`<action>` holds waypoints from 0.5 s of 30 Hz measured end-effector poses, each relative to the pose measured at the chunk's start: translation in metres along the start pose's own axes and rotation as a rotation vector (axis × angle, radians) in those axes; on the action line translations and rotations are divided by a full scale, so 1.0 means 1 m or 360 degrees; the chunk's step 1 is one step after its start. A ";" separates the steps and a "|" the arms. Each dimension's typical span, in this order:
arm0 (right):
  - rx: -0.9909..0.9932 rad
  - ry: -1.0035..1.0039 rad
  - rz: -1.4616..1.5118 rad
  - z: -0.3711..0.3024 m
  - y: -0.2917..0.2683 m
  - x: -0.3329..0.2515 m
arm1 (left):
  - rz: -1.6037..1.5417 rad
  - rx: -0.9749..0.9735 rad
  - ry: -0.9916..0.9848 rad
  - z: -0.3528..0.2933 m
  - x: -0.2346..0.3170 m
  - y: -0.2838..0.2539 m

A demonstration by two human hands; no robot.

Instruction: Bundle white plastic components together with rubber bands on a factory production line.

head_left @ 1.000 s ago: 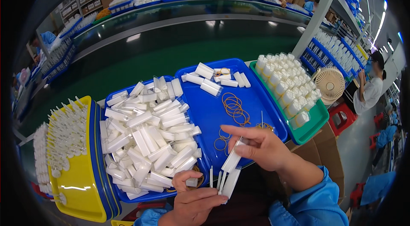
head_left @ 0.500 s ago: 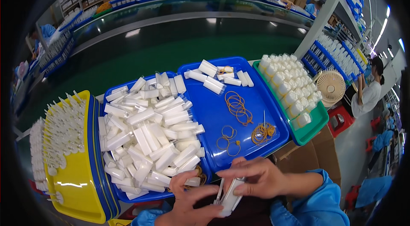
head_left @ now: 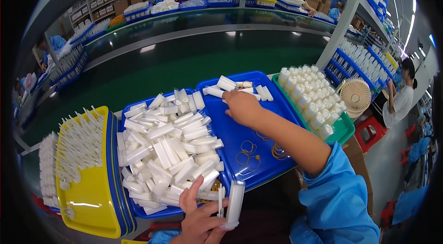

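White packets [head_left: 214, 92] partly behind right hand [head_left: 244, 108]

a head-worn fisheye looks forward and down, the left hand [head_left: 201, 220] close.

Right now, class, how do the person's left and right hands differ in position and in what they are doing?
The left hand is low in the picture; the right hand reaches over the right blue tray. The left hand holds a white packet roughly upright; the right hand is at the white pieces near that tray's far edge, its grip unclear. Both are bare, with blue sleeves.
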State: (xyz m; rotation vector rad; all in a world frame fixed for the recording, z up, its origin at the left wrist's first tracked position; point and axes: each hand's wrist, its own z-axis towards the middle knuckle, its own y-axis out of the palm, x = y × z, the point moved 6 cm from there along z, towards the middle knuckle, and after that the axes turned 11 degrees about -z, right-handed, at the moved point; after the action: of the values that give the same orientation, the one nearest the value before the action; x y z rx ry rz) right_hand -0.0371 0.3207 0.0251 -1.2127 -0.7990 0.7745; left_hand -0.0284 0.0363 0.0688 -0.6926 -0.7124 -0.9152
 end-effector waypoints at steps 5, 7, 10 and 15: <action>0.0470 -0.0103 0.0048 -0.018 -0.001 -0.011 | -0.0033 0.0073 -0.0002 -0.005 -0.001 -0.008; 0.0521 -0.0034 -0.0059 -0.012 -0.003 -0.006 | -0.0020 0.0088 0.0021 -0.004 0.000 -0.008; 0.0445 -0.0065 -0.0180 -0.009 0.013 0.001 | -0.0020 0.0086 0.0064 0.002 0.004 -0.005; 0.0093 -0.0239 0.0378 -0.026 0.007 -0.005 | -0.0005 0.0170 0.0145 0.007 0.001 -0.008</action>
State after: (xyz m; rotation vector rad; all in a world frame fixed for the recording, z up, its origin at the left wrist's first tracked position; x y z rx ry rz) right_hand -0.0177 0.3053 0.0137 -1.2205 -0.7563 1.0861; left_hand -0.0367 0.0375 0.0755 -0.5522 -0.6763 -0.8990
